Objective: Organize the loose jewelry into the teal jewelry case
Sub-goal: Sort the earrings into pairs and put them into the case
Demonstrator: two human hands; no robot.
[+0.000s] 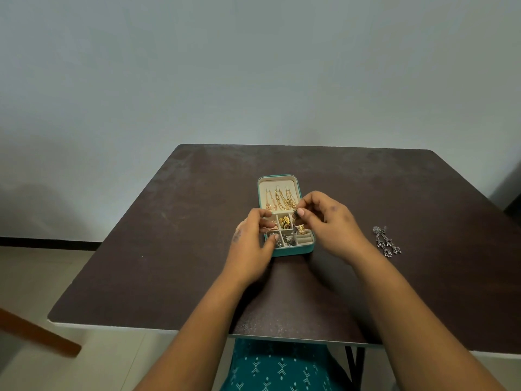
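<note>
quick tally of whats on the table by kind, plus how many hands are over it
teal jewelry case, open: 1
silver dangly jewelry, one loose cluster on the table right of the case, piece count unclear: 1
hands over the case: 2, left hand and right hand
table: 1
total: 5
Jewelry inside the case is too small to count.

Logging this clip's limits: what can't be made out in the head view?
- Left side of the case: covered by the left hand.
- Dark piece pinched by the right hand: too small to identify.
- Left hand's grip: blurred, unclear.
- Silver earrings on the table: too small to count.
</note>
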